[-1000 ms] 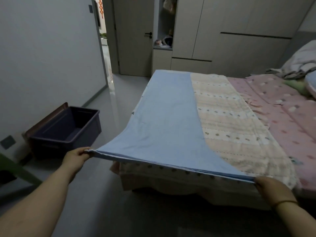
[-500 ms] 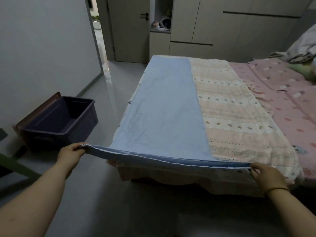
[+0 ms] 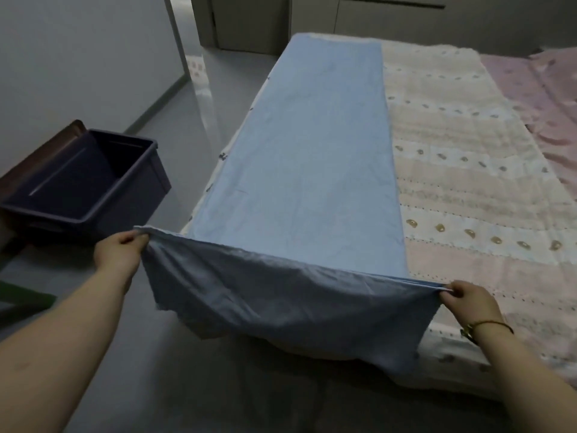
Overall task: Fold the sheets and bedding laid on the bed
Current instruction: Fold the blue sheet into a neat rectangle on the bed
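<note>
A long blue sheet, folded into a narrow strip, lies along the left side of the bed. Its near end hangs down over the bed's foot in a loose dark flap. My left hand pinches the near left corner of that end, held out past the bed's edge. My right hand pinches the near right corner, just above the bed. Under the sheet lies a cream and pink patterned quilt, and a pink sheet covers the bed's right side.
A dark blue plastic bin stands on the grey floor to the left of the bed, against a brown board. Something green pokes in at the far left. Cabinets and a door stand beyond the bed.
The view has tipped down and closer to the bed. The near end of the blue sheet, held taut and flat before, now sags in a flap below my hands.
</note>
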